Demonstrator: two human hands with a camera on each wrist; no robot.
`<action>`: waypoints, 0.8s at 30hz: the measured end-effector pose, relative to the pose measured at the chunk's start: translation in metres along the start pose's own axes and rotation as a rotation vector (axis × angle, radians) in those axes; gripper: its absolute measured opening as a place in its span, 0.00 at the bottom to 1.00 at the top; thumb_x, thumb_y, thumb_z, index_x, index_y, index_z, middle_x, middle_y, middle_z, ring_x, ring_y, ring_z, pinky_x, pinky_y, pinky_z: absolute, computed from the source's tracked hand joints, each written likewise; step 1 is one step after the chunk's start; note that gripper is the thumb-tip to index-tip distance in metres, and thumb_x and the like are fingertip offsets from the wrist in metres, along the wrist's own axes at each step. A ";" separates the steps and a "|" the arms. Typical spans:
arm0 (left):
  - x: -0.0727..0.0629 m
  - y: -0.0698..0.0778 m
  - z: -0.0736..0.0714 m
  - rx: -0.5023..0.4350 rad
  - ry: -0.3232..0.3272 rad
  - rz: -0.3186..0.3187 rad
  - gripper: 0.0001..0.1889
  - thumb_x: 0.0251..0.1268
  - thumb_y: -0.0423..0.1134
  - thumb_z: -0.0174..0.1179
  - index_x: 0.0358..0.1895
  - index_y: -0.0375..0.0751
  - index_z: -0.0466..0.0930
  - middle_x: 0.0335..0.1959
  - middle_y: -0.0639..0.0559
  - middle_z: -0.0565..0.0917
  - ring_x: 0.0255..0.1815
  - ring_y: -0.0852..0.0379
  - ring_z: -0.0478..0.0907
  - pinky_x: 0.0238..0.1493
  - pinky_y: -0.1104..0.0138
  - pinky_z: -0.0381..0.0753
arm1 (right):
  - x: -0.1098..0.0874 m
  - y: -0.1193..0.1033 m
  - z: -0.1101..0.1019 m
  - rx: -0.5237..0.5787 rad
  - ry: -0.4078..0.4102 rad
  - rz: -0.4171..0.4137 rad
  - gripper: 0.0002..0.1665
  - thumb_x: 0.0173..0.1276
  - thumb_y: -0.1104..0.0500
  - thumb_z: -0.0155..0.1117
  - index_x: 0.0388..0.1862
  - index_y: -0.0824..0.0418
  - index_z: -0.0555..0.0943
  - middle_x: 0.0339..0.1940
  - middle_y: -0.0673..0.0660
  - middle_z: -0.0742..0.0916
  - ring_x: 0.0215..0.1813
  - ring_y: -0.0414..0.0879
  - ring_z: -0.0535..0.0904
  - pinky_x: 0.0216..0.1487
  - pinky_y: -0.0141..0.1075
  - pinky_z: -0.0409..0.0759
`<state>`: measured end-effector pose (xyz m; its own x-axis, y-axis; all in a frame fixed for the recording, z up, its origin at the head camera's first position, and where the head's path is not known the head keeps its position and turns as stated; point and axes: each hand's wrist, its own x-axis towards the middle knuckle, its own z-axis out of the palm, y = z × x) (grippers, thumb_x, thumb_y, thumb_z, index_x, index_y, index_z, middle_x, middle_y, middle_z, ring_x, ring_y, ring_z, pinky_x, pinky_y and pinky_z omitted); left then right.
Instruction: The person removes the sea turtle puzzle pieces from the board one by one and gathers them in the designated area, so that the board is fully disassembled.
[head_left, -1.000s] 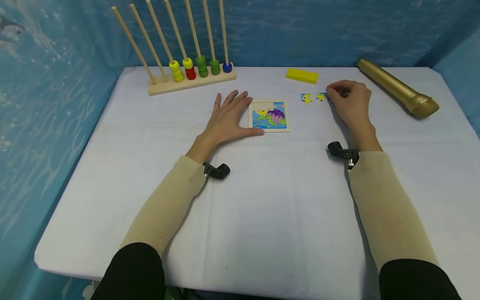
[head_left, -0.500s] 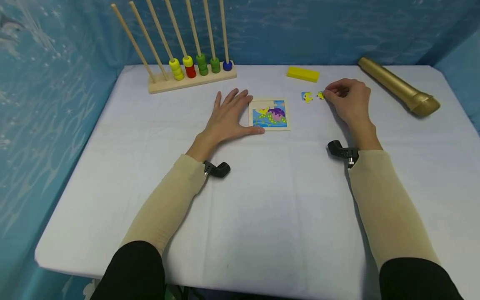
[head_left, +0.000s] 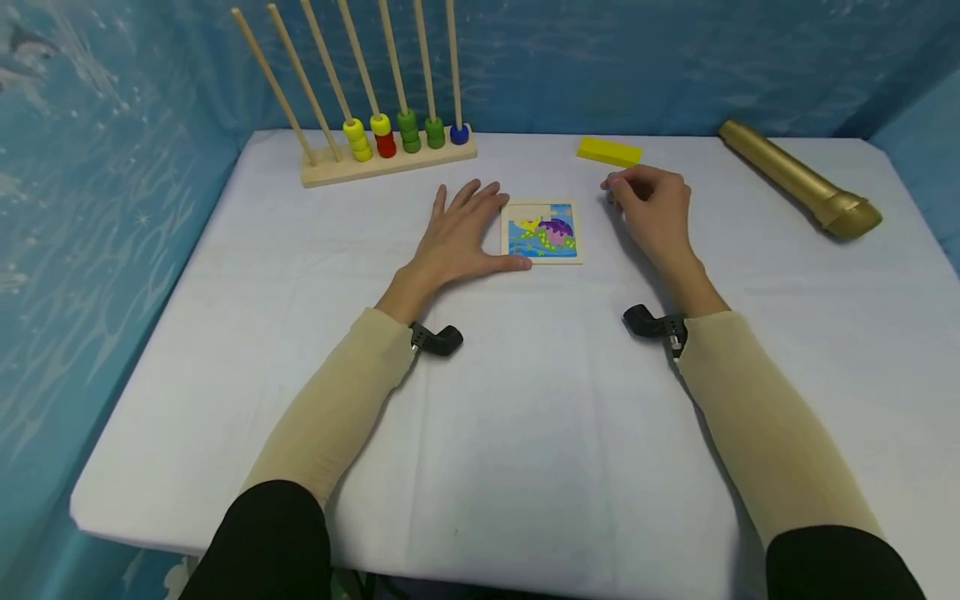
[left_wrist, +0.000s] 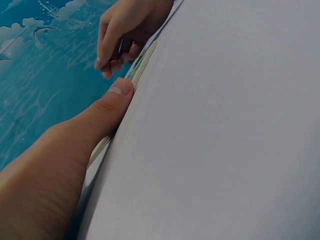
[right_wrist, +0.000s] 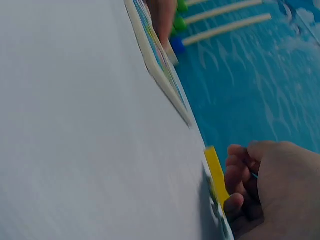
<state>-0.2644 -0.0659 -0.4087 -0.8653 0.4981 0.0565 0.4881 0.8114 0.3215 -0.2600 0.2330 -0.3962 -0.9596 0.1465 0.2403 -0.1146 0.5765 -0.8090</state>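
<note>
A small wooden-framed jigsaw puzzle (head_left: 551, 242) lies on the white table, with a bare patch at its upper left. My left hand (head_left: 450, 237) rests spread beside it, fingertips at the upper left corner and thumb along the bottom edge. To the right of the puzzle, my right hand (head_left: 654, 212) has thumb and index finger together, pinching a puzzle piece that the fingers mostly hide. In the right wrist view this hand is a little above the table, over loose puzzle pieces (right_wrist: 215, 200) seen edge-on. The head view shows only a bit of blue under the fingertips.
Behind the right hand lies a yellow block (head_left: 609, 152). A gold microphone-shaped object (head_left: 798, 179) lies at the back right. The wooden bead rack (head_left: 390, 162) with tall rods stands at the back left. Blue cloth (head_left: 600, 67) hangs behind the table.
My right hand has moved left from the rightmost loose piece towards the puzzle, now covering the loose pieces in the head view. The left hand stays in place at the frame.
</note>
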 end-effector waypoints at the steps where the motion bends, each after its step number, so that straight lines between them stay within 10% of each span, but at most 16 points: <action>1: 0.000 -0.001 0.000 -0.001 -0.001 -0.002 0.60 0.51 0.85 0.59 0.85 0.57 0.58 0.88 0.58 0.54 0.90 0.53 0.40 0.85 0.44 0.23 | -0.002 -0.003 0.005 0.012 -0.024 -0.005 0.22 0.82 0.47 0.60 0.52 0.63 0.89 0.43 0.56 0.90 0.38 0.41 0.77 0.43 0.25 0.74; 24: 0.000 -0.001 0.000 0.017 -0.010 -0.003 0.60 0.52 0.85 0.58 0.86 0.58 0.56 0.88 0.58 0.52 0.90 0.54 0.38 0.85 0.44 0.23 | -0.014 -0.020 0.020 -0.177 -0.282 -0.095 0.24 0.72 0.48 0.74 0.55 0.65 0.85 0.43 0.61 0.82 0.41 0.50 0.74 0.41 0.26 0.71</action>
<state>-0.2648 -0.0665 -0.4093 -0.8658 0.4982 0.0464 0.4871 0.8182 0.3055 -0.2500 0.2029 -0.3940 -0.9829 -0.1277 0.1324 -0.1838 0.7114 -0.6783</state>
